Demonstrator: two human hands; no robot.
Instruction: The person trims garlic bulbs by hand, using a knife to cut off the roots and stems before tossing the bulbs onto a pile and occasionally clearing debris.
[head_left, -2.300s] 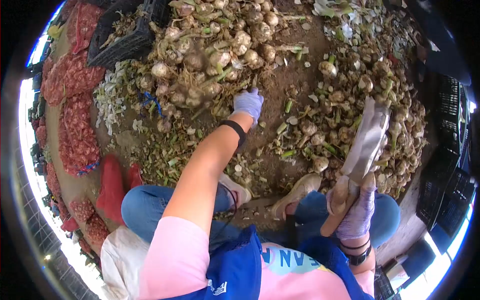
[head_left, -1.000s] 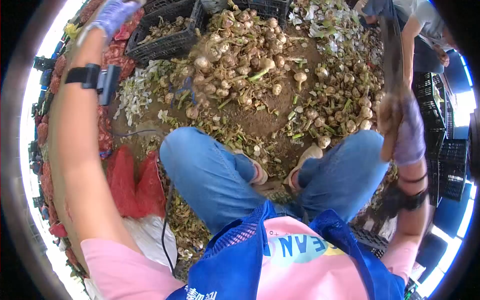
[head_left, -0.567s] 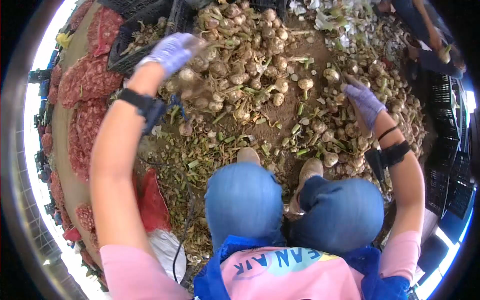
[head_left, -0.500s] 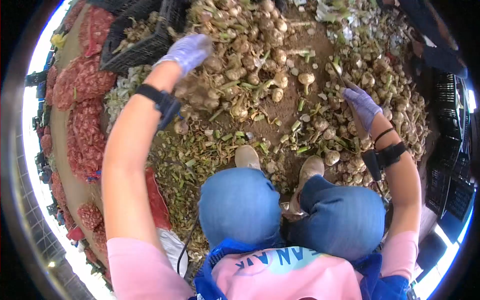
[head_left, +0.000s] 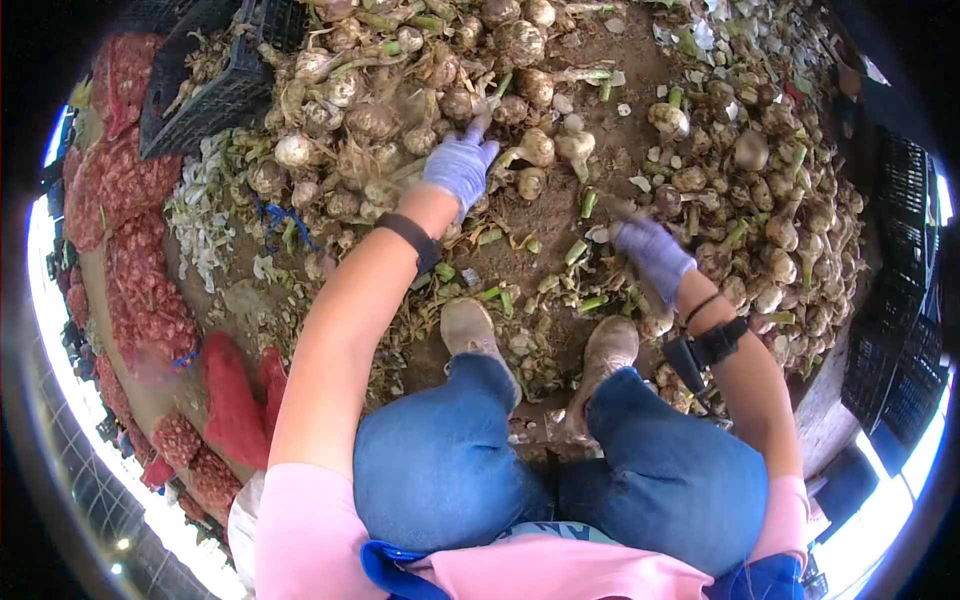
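Note:
My left hand [head_left: 462,168], in a purple glove, reaches over a heap of garlic bulbs [head_left: 370,122] with stems on. Its fingers are stretched out by a garlic stalk at the heap's near right side, and the thumb stands apart. My right hand [head_left: 650,255], gloved alike, is smeared by motion above the ground between the two heaps. Its fingers are curled round what look like shears, of which only a blurred dark tip shows. Beside it on the right lies a second heap of garlic bulbs [head_left: 780,235], many with short stems.
Cut stalk pieces [head_left: 575,252] and dry skins litter the ground around my shoes [head_left: 610,345]. A black crate [head_left: 205,90] stands at the upper left, near full red mesh sacks [head_left: 145,270]. More black crates [head_left: 890,290] are stacked at the right edge.
My left hand has moved right and nearer, from the far left of the heap to its near right side. My right hand has come left and down, away from the right heap.

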